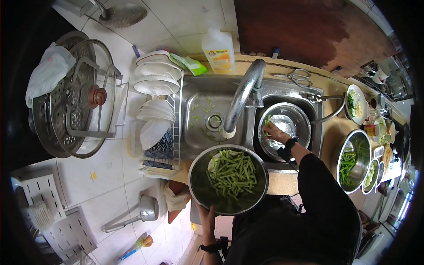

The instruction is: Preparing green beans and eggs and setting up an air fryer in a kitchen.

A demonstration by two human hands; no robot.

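My left hand (207,218) grips the near rim of a large stainless steel bowl (198,179), thumb over the edge. Cut green bean pieces (237,174) are heaped in this bowl, which sits at the front of the sink. Over at the right sink compartment, my right hand (277,133) reaches into a steel basin (303,114). A few bean pieces (267,122) are held at its fingertips. The basin's bottom is shiny; whether it holds water I cannot tell. The curved faucet (243,96) arches over the left compartment, between bowl and basin.
Bean scraps lie around the drain (214,122) in the left compartment (195,132). Left of it stands a dish rack (179,132) with white bowls and plates. Scissors (298,78) rest behind the sink. A steel bowl (362,155) of green vegetables and a plate (362,99) are on the right counter.
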